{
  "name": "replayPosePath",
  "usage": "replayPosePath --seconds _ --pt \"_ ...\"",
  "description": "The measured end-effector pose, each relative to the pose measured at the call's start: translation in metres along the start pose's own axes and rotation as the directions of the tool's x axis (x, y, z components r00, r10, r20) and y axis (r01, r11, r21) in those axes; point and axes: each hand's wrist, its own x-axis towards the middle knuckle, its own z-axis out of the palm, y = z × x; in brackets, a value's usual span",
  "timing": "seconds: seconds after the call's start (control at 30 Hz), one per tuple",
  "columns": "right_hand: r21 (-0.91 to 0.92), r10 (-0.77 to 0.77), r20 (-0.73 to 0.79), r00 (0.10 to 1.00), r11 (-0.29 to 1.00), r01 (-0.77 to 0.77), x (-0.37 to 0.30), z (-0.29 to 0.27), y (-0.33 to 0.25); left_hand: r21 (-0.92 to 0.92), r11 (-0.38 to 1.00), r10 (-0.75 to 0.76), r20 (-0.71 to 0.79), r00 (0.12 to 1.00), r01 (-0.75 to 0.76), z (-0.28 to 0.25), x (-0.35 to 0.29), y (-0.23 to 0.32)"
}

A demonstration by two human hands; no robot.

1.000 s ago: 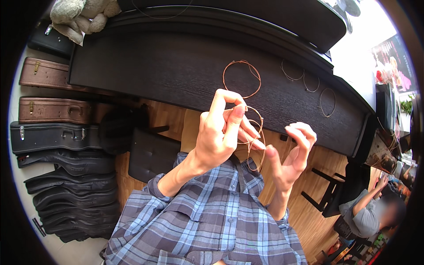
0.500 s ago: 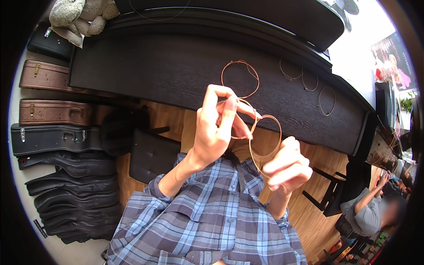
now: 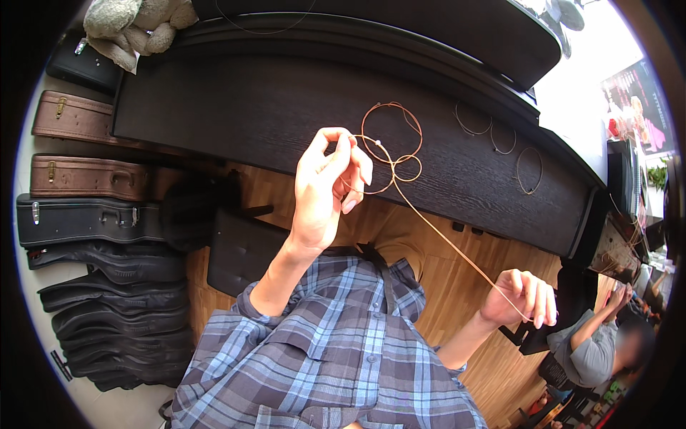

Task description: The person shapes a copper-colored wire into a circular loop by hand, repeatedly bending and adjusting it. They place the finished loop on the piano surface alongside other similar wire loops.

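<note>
A thin bronze-coloured guitar string (image 3: 446,236) stretches between my hands. Its looped end hangs by my left hand (image 3: 321,196), which pinches it between thumb and forefinger while the other fingers curl. From a small twisted loop the string runs straight down to the right. My right hand (image 3: 518,297) grips the far end low on the right, fingers curled over it. Another coiled copper-coloured string (image 3: 421,136) lies on the black wooden top (image 3: 243,107) just beyond the loops.
Thin coiled strings (image 3: 529,189) lie farther right on the black top. Instrument cases (image 3: 86,222) line the left side, by a black padded stool (image 3: 239,250). A stuffed toy (image 3: 114,25) sits at the back left. Another person (image 3: 589,347) sits at the lower right.
My right hand has moved right and down, drawing the string out from a round loop into a long straight line. My left hand has shifted slightly left, still holding the looped end.
</note>
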Motion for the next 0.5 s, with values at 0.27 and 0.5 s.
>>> replayPosePath --seconds 0.27,0.5 --pt "0.177 -0.074 -0.179 0.981 0.978 0.106 0.003 -0.010 -0.018 0.128 0.984 0.121 0.018 0.993 -0.122 0.000 -0.002 0.001" --pt "0.094 -0.205 -0.257 0.944 0.967 0.236 0.001 -0.021 -0.036 0.315 0.930 0.176 0.073 0.982 -0.191 0.003 -0.007 0.000"
